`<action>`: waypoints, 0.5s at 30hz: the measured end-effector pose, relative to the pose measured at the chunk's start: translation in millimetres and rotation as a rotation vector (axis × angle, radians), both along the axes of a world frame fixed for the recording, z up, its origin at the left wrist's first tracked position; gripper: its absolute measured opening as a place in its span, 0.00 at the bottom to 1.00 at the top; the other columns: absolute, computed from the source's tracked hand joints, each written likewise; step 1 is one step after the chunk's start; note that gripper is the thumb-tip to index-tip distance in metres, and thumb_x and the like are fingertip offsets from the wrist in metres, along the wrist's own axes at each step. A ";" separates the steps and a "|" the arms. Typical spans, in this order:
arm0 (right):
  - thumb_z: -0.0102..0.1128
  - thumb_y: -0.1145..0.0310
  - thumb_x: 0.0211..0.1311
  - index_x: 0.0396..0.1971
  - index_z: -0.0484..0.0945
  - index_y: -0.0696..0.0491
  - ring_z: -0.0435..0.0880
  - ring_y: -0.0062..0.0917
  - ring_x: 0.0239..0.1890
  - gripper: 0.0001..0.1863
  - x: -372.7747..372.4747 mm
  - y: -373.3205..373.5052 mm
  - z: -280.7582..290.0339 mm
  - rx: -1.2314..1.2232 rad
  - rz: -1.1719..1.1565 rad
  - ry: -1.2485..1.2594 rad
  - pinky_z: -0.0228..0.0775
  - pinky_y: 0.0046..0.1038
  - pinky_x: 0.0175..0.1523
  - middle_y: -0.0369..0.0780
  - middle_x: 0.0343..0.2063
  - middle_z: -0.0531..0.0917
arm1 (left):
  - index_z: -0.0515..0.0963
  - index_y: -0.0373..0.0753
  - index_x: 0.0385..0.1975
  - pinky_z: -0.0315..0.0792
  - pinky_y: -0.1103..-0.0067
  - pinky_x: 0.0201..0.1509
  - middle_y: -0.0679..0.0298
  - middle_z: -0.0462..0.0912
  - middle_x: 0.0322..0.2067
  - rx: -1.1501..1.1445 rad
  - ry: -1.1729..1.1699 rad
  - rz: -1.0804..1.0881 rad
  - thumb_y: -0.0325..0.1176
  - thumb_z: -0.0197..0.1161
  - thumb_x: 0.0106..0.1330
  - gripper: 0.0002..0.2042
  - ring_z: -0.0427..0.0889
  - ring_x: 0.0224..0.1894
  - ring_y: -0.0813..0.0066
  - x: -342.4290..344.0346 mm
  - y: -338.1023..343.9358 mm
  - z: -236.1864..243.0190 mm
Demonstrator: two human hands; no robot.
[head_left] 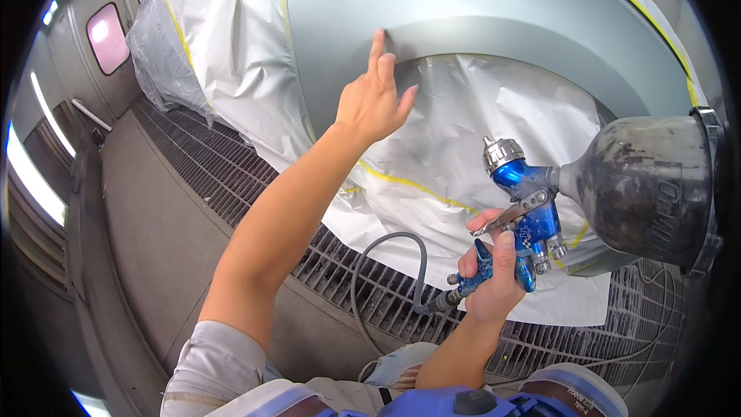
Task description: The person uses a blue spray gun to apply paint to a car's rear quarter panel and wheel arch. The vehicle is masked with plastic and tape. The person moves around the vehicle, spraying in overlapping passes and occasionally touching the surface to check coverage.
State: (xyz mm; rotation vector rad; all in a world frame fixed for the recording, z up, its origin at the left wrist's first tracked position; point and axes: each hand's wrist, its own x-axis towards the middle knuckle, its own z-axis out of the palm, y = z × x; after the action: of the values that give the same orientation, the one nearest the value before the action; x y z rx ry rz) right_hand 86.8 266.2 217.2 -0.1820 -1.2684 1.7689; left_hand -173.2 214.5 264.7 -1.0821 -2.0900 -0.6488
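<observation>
My left hand [377, 100] reaches out to a smooth silver-grey car body panel [340, 8] with a curved wheel arch. Its index finger is stretched toward the panel just above the arch's left end; whether the tip touches is hard to tell. The other fingers are loosely bent and hold nothing. Lower right, my right hand [496, 286] is wrapped round the handle of a blue spray gun [532, 212]. A dark, paint-stained cup [644, 189] is attached to the gun, on its right. The gun's silver nozzle points up and left, and a grey hose [423, 262] runs from its handle.
White masking sheet [494, 108] with yellow tape [417, 181] covers the area round the panel and inside the arch. Below lies a metal floor grating [208, 154], with hose looping over it. At left stands a booth wall with a pink-lit window [108, 38]. Respirator parts [455, 403] show at the bottom.
</observation>
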 end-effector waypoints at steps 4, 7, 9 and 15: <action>0.48 0.62 0.64 0.43 0.69 0.59 0.63 0.15 0.11 0.16 0.3 0.0 0.2 -0.003 -0.003 0.004 0.57 0.17 0.17 0.45 0.32 0.76 | 0.58 0.31 0.44 0.74 0.69 0.28 0.41 0.50 0.63 -0.033 -0.037 0.029 0.40 0.60 0.57 0.24 0.79 0.29 0.54 4.7 4.6 0.4; 0.48 0.62 0.63 0.42 0.69 0.59 0.63 0.15 0.11 0.16 1.2 1.3 0.4 -0.012 -0.005 -0.014 0.57 0.17 0.17 0.45 0.32 0.76 | 0.58 0.31 0.44 0.74 0.69 0.28 0.42 0.49 0.63 -0.063 -0.047 0.027 0.40 0.61 0.57 0.24 0.79 0.29 0.54 6.8 2.5 -6.0; 0.48 0.62 0.63 0.42 0.69 0.59 0.63 0.15 0.11 0.16 1.2 2.1 0.5 0.006 -0.005 -0.015 0.57 0.17 0.18 0.45 0.32 0.76 | 0.58 0.31 0.44 0.74 0.69 0.27 0.42 0.49 0.63 -0.087 -0.064 0.036 0.40 0.61 0.57 0.24 0.79 0.29 0.54 6.1 0.2 -9.7; 0.49 0.62 0.63 0.42 0.69 0.59 0.63 0.15 0.11 0.16 0.8 3.0 1.5 -0.001 -0.005 0.003 0.57 0.17 0.17 0.45 0.32 0.76 | 0.59 0.31 0.43 0.74 0.70 0.26 0.41 0.50 0.63 -0.055 -0.003 -0.008 0.40 0.61 0.57 0.24 0.79 0.29 0.54 9.1 -0.2 -10.9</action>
State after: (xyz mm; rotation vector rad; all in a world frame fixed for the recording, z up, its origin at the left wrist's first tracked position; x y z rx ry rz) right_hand 87.7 269.2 218.6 -0.1830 -1.2644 1.7652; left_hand -164.1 214.3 253.8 -1.1213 -2.1180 -0.5998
